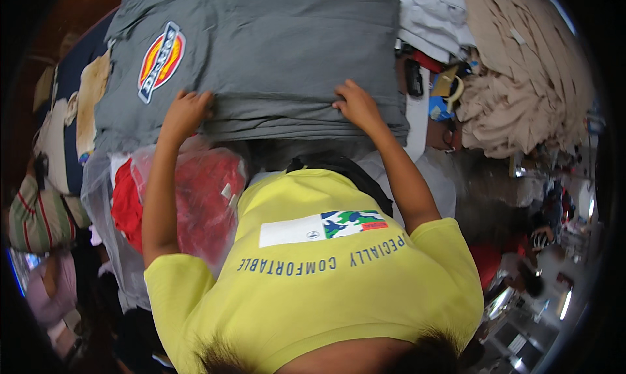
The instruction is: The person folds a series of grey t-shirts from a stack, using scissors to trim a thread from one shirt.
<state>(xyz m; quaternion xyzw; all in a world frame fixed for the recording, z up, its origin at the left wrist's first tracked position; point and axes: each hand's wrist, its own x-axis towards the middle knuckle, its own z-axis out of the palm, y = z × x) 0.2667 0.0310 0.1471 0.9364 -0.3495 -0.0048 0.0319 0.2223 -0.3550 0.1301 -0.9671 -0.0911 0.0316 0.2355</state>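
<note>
Pinching seems to be what both hands do: the left hand [187,115] and the right hand [359,105] have bent fingers at the near fold of the top gray garment [287,55], which lies flat between and beyond them on a layered stack [300,130]. How firm the grip is, I cannot tell. If one of the hands pulls more strongly than the other, the fold could become skewed, and the wrinkles between them could be pressed in. The fingers could also catch a lower layer, because the soft edges lie very close together just below the hands. Up and left of the left hand is the colored emblem [162,62]; an uneven pull could crease it. Below the left hand, a clear plastic bag [208,185] with red cloth [126,204] lies near, so a loose edge could snag there. Right of the right hand, a tape roll [455,94] might be disturbed by a wide sideways swing.
</note>
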